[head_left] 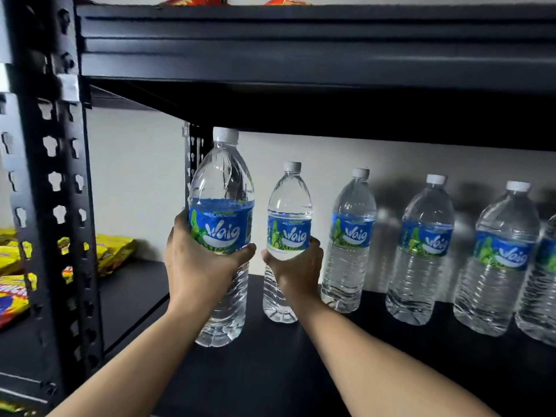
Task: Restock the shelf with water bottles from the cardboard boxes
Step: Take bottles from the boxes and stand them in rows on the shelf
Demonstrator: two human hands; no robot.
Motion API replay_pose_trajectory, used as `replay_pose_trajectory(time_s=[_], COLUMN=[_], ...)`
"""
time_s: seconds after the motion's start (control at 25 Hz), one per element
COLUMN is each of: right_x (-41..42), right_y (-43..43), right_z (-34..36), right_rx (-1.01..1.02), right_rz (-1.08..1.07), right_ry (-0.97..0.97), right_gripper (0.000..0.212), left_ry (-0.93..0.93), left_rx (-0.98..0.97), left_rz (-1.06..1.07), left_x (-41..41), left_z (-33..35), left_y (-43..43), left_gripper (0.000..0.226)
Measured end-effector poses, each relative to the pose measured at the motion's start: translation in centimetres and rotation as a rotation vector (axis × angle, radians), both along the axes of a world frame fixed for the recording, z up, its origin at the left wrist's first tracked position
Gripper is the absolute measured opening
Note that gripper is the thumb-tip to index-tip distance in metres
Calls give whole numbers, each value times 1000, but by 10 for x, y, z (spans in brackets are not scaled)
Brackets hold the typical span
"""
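Note:
Each of my hands holds a clear water bottle with a blue label and a white cap. My left hand grips the nearer, larger-looking bottle at its label, upright, near the black shelf board at the left end. My right hand grips a second bottle just below its label; its base stands on or just above the board at the back. Several more bottles stand in a row to the right along the white back wall. The cardboard boxes are out of view.
A black perforated upright post rises at the left. Yellow snack packets lie on the neighbouring shelf behind it. The black upper shelf hangs low over the bottle caps. Red packets lie on top of it.

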State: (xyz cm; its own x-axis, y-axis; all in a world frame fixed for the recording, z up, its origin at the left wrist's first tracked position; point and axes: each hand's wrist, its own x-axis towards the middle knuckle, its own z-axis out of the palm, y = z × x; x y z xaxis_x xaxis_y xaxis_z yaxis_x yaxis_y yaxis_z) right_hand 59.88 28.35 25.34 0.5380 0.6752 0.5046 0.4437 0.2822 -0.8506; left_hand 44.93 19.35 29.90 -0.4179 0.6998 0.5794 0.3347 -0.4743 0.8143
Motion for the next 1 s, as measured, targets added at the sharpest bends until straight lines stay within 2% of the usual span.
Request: replay_pose_trajectory(time_s=[0.2,0.4,0.44,0.56,0.6,1.0], right_x=[0,9,10,14,15,15], right_y=[6,-11,-15,-17,-14,13], right_z=[-10,-36,-46,-63,-63,-55], right_rx=[-41,-169,-209,-296,-316,-355], right_rz=[29,75,52,28,39,1], right_ry=[-5,-129,-157,-153,-138,-160], right_gripper=[88,114,111,82,78,77], left_ry=[-1,-3,-5,-17,-19,-17], left_rx=[-6,-19,-21,-18,-19,18], left_rz=[11,9,9,4,0,14], left_x=[-6,-7,-7,-5,-5,-5], left_z=[-2,1,1,-1,-2,-1], left_y=[3,-1,-1,-2,-2,7], left_gripper=[88,88,89,88,88,85])
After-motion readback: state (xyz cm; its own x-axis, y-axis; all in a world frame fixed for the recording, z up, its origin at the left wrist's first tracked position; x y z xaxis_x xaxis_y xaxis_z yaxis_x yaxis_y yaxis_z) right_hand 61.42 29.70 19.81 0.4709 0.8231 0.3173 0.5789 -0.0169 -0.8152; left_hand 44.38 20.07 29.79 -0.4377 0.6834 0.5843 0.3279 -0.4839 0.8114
